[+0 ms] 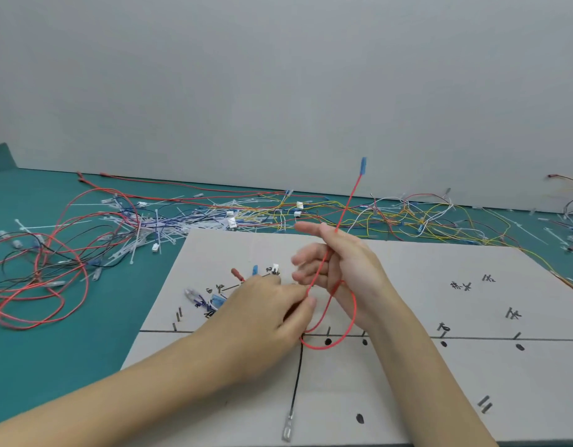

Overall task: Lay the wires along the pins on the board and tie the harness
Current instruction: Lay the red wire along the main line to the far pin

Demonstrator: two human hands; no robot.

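A grey board with short pins, black lines and handwritten marks lies in front of me. My left hand pinches a red wire just above the board. The wire runs up through my right hand, whose fingers curl loosely around it, and ends in a blue terminal sticking up in the air. Below my hands the same wire hangs in a loop over the board's horizontal line. A black wire with a clear terminal lies along the vertical line. Several terminals sit on pins at the board's left.
The green mat holds a tangle of red and black wires at left, white cable ties behind the board, and yellow, white and red wires at back right. A grey wall rises behind.
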